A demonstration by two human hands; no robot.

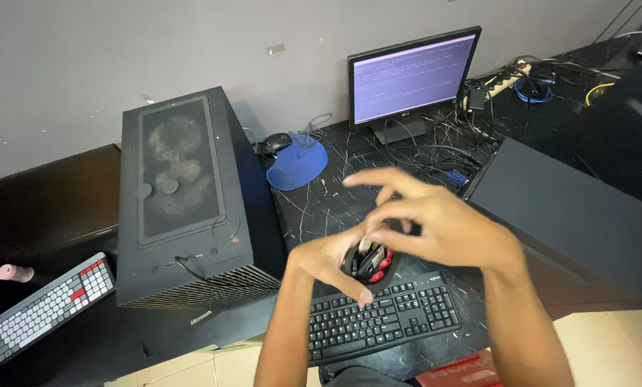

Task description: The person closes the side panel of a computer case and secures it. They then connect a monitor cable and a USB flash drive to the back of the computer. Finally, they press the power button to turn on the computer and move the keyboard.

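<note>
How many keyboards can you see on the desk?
2. A black keyboard lies at the near edge of the desk, just under the left hand. A white-and-grey keyboard with red keys lies far left, beside the black computer tower. Others may be out of view.

dusty computer tower (185, 208), lit monitor (411, 75), black keyboard (382, 315), blue mousepad (297, 166)

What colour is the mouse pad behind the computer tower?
The mouse pad is blue, seen clearly in the head view.
</note>
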